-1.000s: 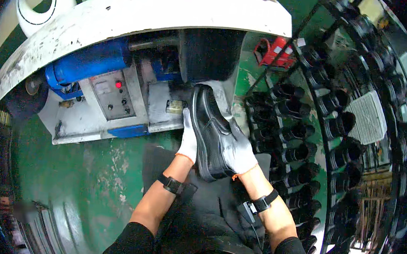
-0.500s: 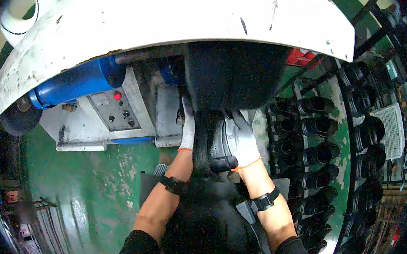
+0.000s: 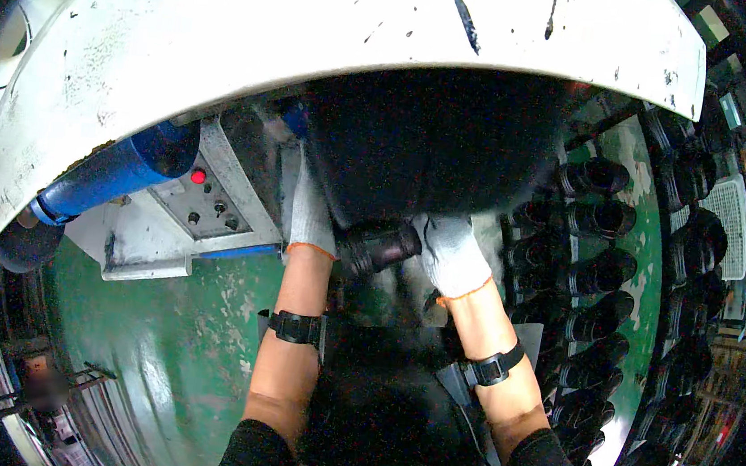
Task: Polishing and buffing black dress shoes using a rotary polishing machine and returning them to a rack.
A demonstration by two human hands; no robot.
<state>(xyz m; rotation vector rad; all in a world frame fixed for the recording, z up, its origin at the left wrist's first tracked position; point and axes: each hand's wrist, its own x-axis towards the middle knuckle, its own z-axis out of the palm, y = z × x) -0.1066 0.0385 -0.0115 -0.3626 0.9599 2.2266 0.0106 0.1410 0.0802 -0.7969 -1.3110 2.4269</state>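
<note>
Honestly, pinch risk under that machine hood (image 3: 318, 57)
both gloved hands, left hand (image 3: 312, 214) and right hand (image 3: 450, 254), clamped around the black shoe (image 3: 378, 247); fingers could get caught if it slips.

A shoe factory floor: a big white machine (image 3: 318, 57) with a control panel (image 3: 205, 203), green painted floor (image 3: 173, 349), racks of black shoes (image 3: 603, 273).

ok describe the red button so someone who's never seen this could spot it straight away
Start at the big white curved machine cover across the top, then drop to the blue cylinder under its left side. Just right of that sits a slanted grey control panel, left of the gloved left hand. The red button is at its top, the only bright one; the knobs below it are small and dark.
</note>
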